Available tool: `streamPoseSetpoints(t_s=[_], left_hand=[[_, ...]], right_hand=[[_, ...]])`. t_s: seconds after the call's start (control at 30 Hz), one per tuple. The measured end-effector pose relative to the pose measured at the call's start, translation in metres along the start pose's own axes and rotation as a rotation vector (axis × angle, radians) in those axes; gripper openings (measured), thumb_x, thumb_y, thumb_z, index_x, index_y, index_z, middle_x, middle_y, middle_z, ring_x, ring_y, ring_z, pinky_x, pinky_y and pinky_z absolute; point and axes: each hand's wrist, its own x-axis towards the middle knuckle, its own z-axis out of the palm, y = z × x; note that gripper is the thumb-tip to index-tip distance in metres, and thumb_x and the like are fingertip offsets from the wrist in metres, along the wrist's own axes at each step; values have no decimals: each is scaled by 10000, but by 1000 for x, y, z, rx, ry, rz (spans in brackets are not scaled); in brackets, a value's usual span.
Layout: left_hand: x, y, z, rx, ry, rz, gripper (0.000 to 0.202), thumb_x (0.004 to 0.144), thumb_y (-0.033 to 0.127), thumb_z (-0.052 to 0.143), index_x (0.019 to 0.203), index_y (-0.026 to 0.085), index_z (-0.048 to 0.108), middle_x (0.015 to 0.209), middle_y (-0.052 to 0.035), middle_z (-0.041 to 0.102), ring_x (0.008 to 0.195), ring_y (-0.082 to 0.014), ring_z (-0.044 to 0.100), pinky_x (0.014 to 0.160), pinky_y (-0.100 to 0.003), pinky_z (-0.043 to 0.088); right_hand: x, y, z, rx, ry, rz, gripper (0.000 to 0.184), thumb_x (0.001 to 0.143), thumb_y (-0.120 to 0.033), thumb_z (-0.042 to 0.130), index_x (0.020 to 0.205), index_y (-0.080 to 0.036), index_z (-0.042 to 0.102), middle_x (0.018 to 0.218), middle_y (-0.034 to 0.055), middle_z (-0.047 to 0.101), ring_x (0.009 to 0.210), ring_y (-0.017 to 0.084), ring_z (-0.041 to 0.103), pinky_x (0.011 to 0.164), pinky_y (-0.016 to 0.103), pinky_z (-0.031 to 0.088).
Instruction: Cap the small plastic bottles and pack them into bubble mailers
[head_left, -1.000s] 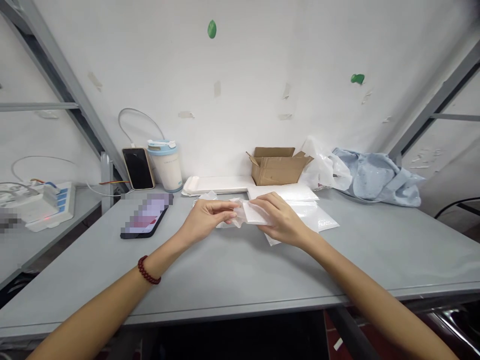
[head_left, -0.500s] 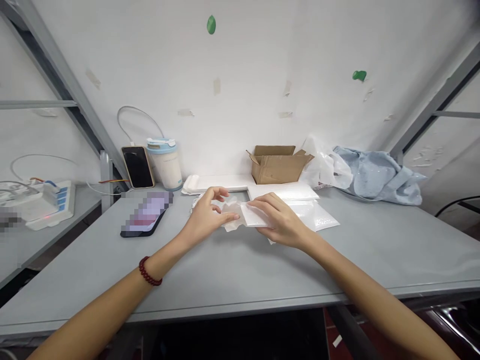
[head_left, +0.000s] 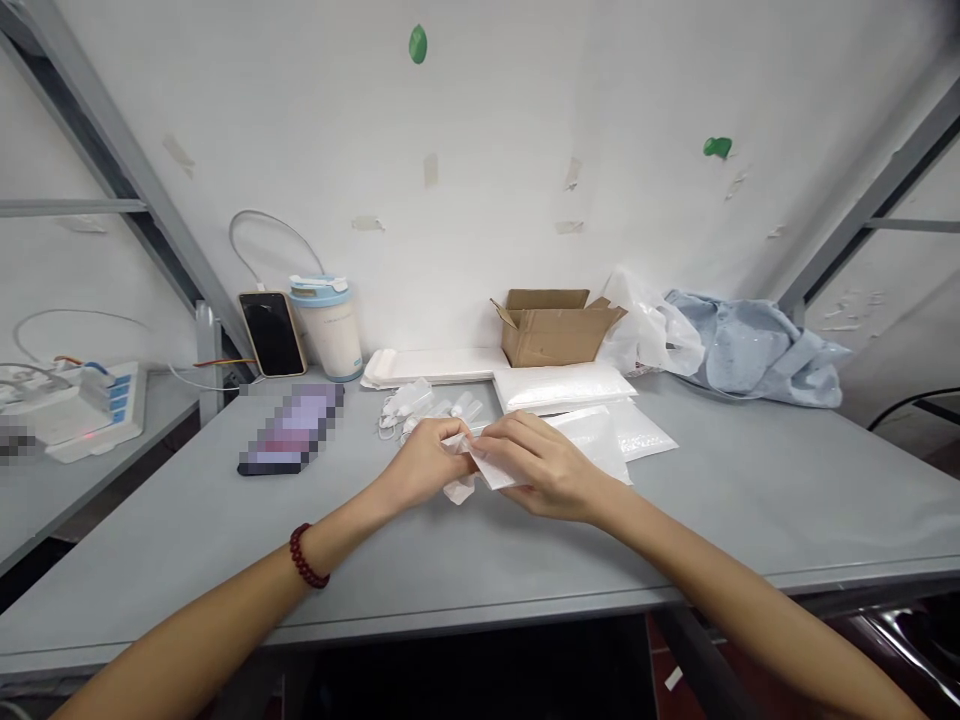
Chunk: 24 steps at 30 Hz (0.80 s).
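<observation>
A white bubble mailer (head_left: 592, 440) is held above the table, its narrow end toward the left. My right hand (head_left: 544, 465) wraps round it, thumb beneath and fingers on top. At the left end, my left hand (head_left: 431, 462) pinches the mailer's edge, with thumb and forefinger together near my right fingertips. A crinkled, translucent white flap (head_left: 460, 488) hangs below my left fingers. Just behind that hand lie several small clear-and-white packets with cords (head_left: 409, 400). More white mailers (head_left: 562, 385) are stacked flat behind my right hand.
A long white stack (head_left: 442, 366) lies along the wall beside an open cardboard box (head_left: 559, 330). Further right are a white plastic bag (head_left: 652, 325) and blue cloth (head_left: 750, 345). Leftward stand a cup (head_left: 334, 330), a charging phone (head_left: 274, 335) and a blurred phone (head_left: 292, 430).
My left fingers, spread apart before, have closed on the mailer's end. Both hands came slightly lower and closer together, and the mailer tilted. The small packets behind show more now.
</observation>
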Motion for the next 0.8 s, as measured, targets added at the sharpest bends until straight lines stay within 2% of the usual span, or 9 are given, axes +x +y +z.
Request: streamPoseSetpoints(t_s=[0.13,0.23,0.37,0.5,0.6,0.8], left_hand=[[1,-4,2,-32,21,21,167,589,173,599,539,157,441,513,73,405,511,-73,364,469,-187,283],[1,-6,2,-109,22,-26,205,614,189,601,530,161,416,513,68,381,503,-74,346,462,-199,267],[1,-5,-1,-337,-66,-114,118,648,200,648,671,149,544,645,21,543,608,-121,493,565,-232,391],[2,-6,-6,-519,-189,-190,271,631,257,736,847,137,626,808,-40,640,755,-176,590,684,-275,454],[4,-6,-9,-549,-193,-228,278,646,289,742,852,135,640,803,-41,648,745,-168,602,685,-276,466],[3,1,-15,-450,-142,-196,211,737,334,661,760,124,658,716,-32,640,657,-129,580,623,-251,468]], right_hand=[[0,-2,1,-124,-20,-31,320,846,-176,474,1155,-96,497,1057,137,601,965,217,516,771,362,441],[-1,-7,2,-245,4,-63,335,855,-180,470,1174,-81,496,1127,148,595,1041,240,507,810,382,433],[-1,-20,4,-437,54,-72,373,849,-139,449,1203,-31,492,1180,167,587,1115,271,494,854,403,422],[0,-31,10,-640,43,65,392,853,-68,378,1227,-16,485,1250,196,539,1172,293,473,884,443,404],[-1,-30,16,-705,27,132,375,862,-67,377,1211,-13,504,1228,199,559,1158,290,496,893,443,407],[-4,-24,18,-717,26,111,314,867,-68,392,1120,-46,577,1170,172,609,1117,250,542,892,395,439]])
